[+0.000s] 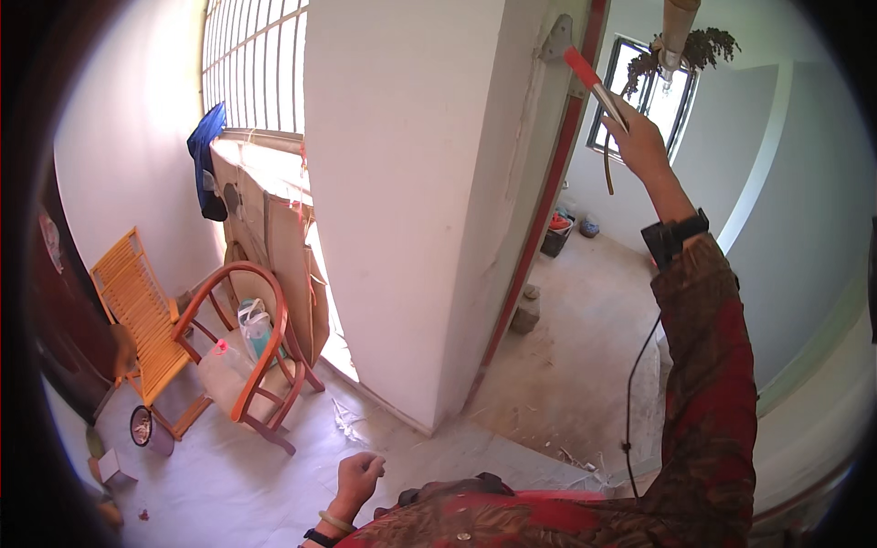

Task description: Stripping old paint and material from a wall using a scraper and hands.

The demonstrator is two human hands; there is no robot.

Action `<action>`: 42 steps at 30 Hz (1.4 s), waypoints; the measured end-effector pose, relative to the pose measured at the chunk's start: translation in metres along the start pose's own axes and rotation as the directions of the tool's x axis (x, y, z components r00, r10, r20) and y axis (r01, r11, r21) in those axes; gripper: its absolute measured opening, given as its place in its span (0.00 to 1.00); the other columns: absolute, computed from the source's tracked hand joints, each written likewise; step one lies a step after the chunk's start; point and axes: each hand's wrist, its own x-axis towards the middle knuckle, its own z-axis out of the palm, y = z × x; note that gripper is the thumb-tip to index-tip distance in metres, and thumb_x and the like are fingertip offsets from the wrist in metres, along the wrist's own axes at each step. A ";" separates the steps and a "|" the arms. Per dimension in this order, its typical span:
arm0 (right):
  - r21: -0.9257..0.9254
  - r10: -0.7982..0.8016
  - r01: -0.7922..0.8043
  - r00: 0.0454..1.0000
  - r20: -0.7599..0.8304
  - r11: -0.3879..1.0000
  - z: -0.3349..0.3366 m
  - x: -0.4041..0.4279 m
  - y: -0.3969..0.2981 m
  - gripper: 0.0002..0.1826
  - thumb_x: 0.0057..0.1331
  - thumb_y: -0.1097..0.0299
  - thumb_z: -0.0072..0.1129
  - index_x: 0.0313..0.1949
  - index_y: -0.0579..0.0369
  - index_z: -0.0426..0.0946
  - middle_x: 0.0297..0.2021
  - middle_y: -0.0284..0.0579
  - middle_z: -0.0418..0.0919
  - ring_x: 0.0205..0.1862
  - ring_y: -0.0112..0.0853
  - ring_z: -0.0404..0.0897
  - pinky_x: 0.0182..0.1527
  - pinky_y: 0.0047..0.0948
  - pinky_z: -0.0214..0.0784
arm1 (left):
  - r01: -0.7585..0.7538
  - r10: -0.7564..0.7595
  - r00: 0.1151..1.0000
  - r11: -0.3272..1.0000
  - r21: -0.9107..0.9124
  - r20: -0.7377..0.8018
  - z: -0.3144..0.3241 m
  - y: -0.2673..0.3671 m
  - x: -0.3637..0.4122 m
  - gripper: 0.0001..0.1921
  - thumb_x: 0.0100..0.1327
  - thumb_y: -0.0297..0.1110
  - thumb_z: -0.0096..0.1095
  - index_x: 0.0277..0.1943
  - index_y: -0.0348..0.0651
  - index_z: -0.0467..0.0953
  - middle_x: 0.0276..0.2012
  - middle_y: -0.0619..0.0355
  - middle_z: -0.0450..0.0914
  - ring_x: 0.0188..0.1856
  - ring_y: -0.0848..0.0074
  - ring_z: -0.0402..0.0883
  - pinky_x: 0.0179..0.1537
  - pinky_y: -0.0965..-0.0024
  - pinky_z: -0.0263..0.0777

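My right hand (638,140) is raised at the upper right and grips a scraper (584,68) by its red and silver handle. The scraper's flat metal blade (559,40) lies against the narrow wall face (524,89) beside a doorway. Rough, uneven streaks run down that wall face next to the red-edged door frame (548,188). Low in front of my body, my left hand (360,479) hangs with its fingers curled in, and nothing shows in it.
A wooden armchair (279,322) holding plastic bags stands left of the pillar (397,205), near a slatted bamboo chair (133,294) and a small bin (154,431). Cardboard (264,240) leans under the barred window (253,65). A dark dried bunch (709,51) hangs by the doorway.
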 end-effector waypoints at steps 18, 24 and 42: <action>0.216 -0.179 0.176 0.984 -0.006 0.960 0.095 -0.186 0.044 0.25 0.67 0.61 0.50 0.63 0.42 0.63 0.25 0.49 0.75 0.27 0.39 0.79 0.29 0.36 0.69 | 0.057 -0.057 0.998 0.998 -0.019 -0.009 -0.002 -0.008 -0.026 0.10 0.60 0.30 0.58 0.30 0.29 0.79 0.20 0.54 0.80 0.22 0.78 0.79 0.27 0.75 0.73; 0.798 0.263 -0.583 0.802 0.536 0.153 0.118 -0.229 -0.027 0.16 0.68 0.66 0.50 0.54 0.54 0.66 0.26 0.33 0.70 0.23 0.21 0.72 0.24 0.22 0.67 | -0.107 0.097 0.969 0.994 0.035 0.228 0.017 0.066 0.023 0.16 0.64 0.38 0.54 0.30 0.34 0.80 0.20 0.53 0.80 0.24 0.72 0.80 0.30 0.70 0.72; 0.792 -0.241 -0.594 0.755 0.609 0.139 0.087 -0.183 0.015 0.32 0.68 0.70 0.46 0.69 0.50 0.46 0.28 0.38 0.70 0.24 0.23 0.72 0.26 0.20 0.69 | -0.063 0.304 0.933 0.667 -0.742 0.194 0.222 0.300 0.110 0.19 0.72 0.47 0.39 0.46 0.37 0.68 0.28 0.58 0.74 0.28 0.78 0.76 0.28 0.73 0.71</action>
